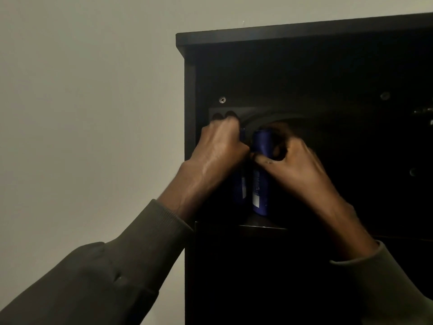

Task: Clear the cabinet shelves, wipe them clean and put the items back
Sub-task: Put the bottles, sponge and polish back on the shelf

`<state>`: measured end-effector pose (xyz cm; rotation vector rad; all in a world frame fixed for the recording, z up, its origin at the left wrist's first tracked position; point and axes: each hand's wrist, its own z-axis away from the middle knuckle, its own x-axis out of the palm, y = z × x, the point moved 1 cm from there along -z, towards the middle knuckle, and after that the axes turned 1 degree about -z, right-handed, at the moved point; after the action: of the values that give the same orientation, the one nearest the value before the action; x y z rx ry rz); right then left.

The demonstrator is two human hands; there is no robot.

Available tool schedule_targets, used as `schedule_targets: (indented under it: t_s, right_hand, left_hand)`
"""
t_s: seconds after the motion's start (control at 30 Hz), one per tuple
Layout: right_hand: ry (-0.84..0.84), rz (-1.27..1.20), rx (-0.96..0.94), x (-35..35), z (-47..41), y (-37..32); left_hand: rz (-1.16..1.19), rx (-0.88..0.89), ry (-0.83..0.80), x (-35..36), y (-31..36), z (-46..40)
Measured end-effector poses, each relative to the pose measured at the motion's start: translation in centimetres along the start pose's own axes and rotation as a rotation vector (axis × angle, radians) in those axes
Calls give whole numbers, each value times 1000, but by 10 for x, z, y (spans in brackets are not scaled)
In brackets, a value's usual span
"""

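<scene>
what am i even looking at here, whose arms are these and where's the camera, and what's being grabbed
This is one picture from a camera worn on a person's head, looking forward and down at their own arms in olive-grey sleeves. In front stands a dark, nearly black wooden cabinet against a pale wall. Two tall blue cylindrical cans stand upright, side by side, on its shelf. The left hand grips the left blue can; the right hand grips the right blue can near its top. The rest of the interior is too dark to read.

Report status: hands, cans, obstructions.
Left hand closed on left blue can. Right hand closed on right blue can. Both cans upright on top shelf. No obstruction visible; cabinet interior dark.
</scene>
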<state>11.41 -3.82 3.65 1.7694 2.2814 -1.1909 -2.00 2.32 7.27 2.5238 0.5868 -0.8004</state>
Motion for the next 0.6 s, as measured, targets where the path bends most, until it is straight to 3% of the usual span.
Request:
schedule_targets:
  t_s: [0.23, 0.33, 0.6]
  right_hand:
    - [65, -77, 29, -4, 1, 4]
    - [82, -97, -43, -4, 4, 5]
    - [-106, -114, -77, -15, -5, 20]
  left_hand:
    - [-81, 44, 8, 10, 1, -2]
    - [-76, 40, -2, 9, 2, -1]
    - [-3, -14, -261, -12, 12, 7]
